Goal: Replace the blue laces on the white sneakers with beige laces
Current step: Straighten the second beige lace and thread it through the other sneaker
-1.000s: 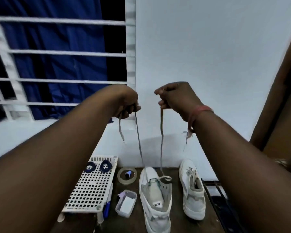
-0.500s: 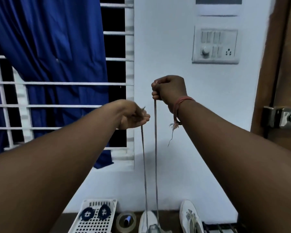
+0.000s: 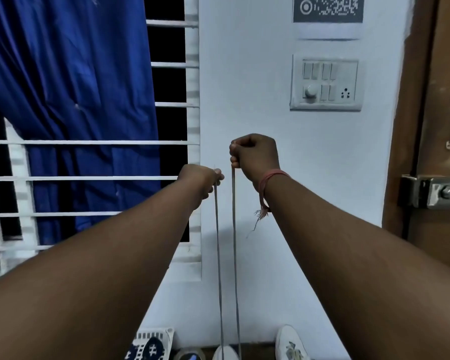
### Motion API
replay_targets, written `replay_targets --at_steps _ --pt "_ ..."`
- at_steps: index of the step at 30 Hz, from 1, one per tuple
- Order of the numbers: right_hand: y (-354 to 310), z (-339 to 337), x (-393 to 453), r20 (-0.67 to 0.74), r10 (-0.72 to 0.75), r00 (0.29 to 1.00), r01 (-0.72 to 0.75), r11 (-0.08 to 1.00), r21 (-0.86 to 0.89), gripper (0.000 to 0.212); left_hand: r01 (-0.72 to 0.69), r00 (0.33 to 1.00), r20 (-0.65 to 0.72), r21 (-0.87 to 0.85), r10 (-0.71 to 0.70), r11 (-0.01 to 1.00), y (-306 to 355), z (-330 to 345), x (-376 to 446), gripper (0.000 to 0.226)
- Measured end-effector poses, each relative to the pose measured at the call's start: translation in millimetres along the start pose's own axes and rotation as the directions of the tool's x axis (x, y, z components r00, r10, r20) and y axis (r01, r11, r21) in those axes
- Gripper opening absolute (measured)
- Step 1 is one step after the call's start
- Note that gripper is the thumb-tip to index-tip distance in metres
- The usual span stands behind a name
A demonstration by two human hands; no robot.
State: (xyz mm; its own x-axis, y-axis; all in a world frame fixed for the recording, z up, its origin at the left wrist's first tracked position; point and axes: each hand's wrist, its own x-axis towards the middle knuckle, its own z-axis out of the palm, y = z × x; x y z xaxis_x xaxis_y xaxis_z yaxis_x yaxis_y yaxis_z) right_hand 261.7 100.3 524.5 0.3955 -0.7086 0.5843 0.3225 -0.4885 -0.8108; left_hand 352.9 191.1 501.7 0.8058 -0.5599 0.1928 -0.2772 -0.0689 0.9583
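while raised, both hands' fingers (image 3: pixel 233 160) pinch lace (image 3: pixel 233 255) ends.

You see dim, cool, even light with soft shadows on the wall (image 3: pixel 257 100). Wide-angle bending curves the window bars (image 3: pixel 89 142) and door (image 3: pixel 439 126); detail is soft throughout.

Both arms reach far forward and high. The left hand (image 3: pixel 202 181) and right hand (image 3: pixel 253 154) each grip one strand of the beige lace (image 3: pixel 233 229), stretched taut up from the near white sneaker (image 3: pixel 225 354).
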Motion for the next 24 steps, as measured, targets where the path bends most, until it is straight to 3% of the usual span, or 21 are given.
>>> replay_targets --at_steps 3,5,8,13,19,22,24 --pt "32.8 1.3 -14.7 0.029 -0.005 1.0 0.012 0.97 -0.243 0.013 -0.026 1.0 -0.018 -0.092 0.024 0.995 -22.7 8.8 2.0 0.017" --pt "69.8 -0.8 -36.4 0.068 0.027 0.997 0.003 0.915 -0.404 0.014 0.015 1.0 -0.002 0.011 -0.015 1.0 -53.2 16.5 -0.3 0.021" --pt "137.1 -7.2 -76.6 0.133 0.184 0.974 -0.098 0.871 -0.482 0.017 0.1 0.993 0.024 0.299 -0.112 0.949 -114.8 31.7 -3.8 0.034" --pt "239.3 -16.3 -150.8 0.274 0.499 0.822 -0.187 0.692 -0.698 0.02 0.108 0.963 0.14 0.577 -0.228 0.81 -231.1 54.2 -21.9 0.031" --pt "317.0 -35.7 -214.0 0.218 0.748 0.627 -0.186 0.415 -0.89 0.041 0.234 0.874 0.138 0.721 -0.465 0.652 -357.1 69.5 -47.1 0.037" --pt "341.3 -43.6 -232.8 0.242 0.801 0.548 -0.138 0.372 -0.918 0.047 0.303 0.855 0.116 0.679 -0.506 0.669 -395.8 74.1 -54.4 0.054" --pt "357.6 -43.9 -243.9 0.235 0.819 0.524 -0.197 0.385 -0.901 0.044 0.334 0.827 0.118 0.683 -0.549 0.65 -408.7 78.3 -53.1 0.053"
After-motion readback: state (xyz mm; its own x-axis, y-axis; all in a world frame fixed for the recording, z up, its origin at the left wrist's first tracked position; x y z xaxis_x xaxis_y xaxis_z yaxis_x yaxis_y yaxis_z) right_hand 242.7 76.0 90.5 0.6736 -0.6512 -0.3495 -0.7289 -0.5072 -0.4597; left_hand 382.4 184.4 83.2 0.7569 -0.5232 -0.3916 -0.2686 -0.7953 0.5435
